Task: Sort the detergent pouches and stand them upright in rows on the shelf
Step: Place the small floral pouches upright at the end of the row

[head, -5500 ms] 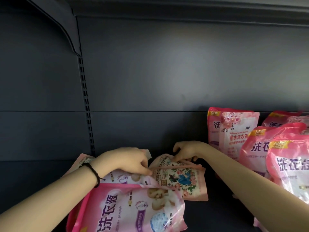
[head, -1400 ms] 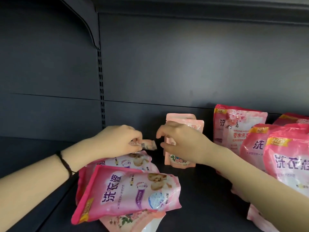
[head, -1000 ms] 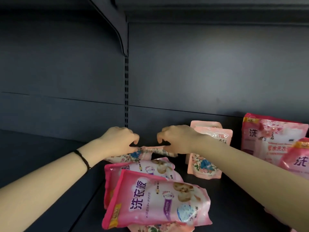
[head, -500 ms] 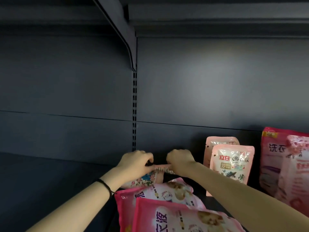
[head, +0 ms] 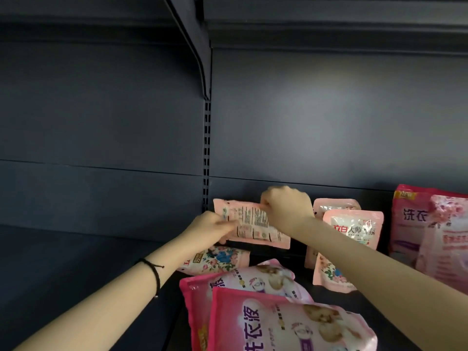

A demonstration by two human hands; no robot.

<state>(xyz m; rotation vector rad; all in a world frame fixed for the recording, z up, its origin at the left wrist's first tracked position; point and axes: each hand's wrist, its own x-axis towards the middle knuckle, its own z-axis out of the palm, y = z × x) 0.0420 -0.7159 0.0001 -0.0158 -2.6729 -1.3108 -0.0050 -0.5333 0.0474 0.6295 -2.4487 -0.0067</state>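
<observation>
Both hands hold a small pale pink pouch (head: 253, 225) in the air near the back wall, its printed back side facing me. My left hand (head: 212, 228) grips its lower left edge and my right hand (head: 287, 209) pinches its top right. Below it another small floral pouch (head: 215, 260) lies flat. Two big bright pink pouches (head: 286, 323) lie flat in front, one overlapping the other. To the right two small pale pink pouches (head: 352, 229) stand upright, one behind the other.
Large pink pouches (head: 430, 229) stand upright at the far right. The dark shelf floor (head: 63, 262) stretches left of the slotted upright post (head: 207, 153). A shelf bracket (head: 195, 41) and the shelf above hang overhead.
Both hands have lifted the small pale pouch off the pile and raised it toward the back wall. The camera has moved closer and tilted down slightly.
</observation>
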